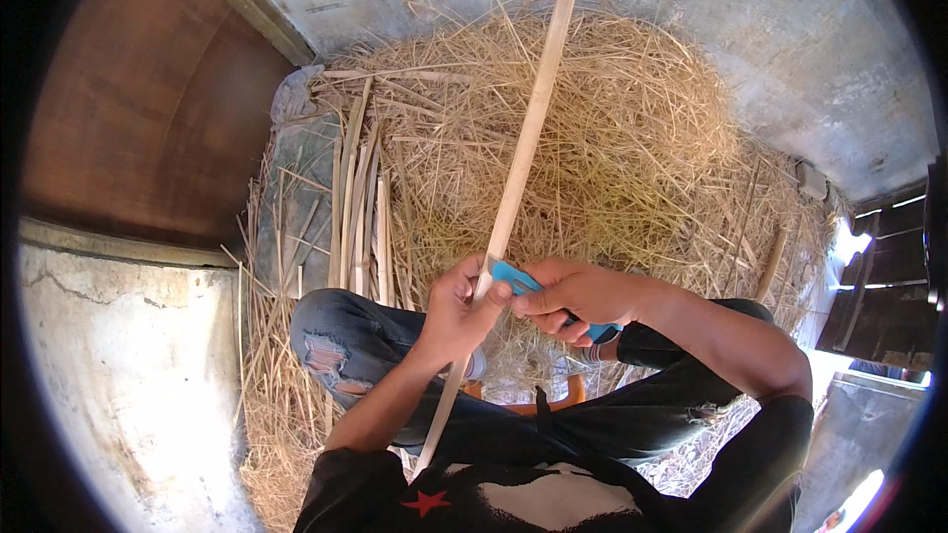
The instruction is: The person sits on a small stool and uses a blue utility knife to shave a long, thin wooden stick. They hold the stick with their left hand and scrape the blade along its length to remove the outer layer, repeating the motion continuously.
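Observation:
A long, pale strip of bamboo or wood [531,128] slants from near the wall down past my lap. My left hand [460,308] is closed around it at about knee height. In my right hand [578,298] is a blue utility knife [517,278], gripped by its handle. The knife's front end touches the strip just beside my left thumb. How far the blade is out cannot be made out. The strip's lower end reaches my shirt.
Several cut strips [357,197] lie in a bundle left of my knees. A heap of straw and shavings [632,128] covers the floor up to the grey wall [770,30]. A brown door panel [148,99] stands at left. Something orange [573,395] shows between my legs.

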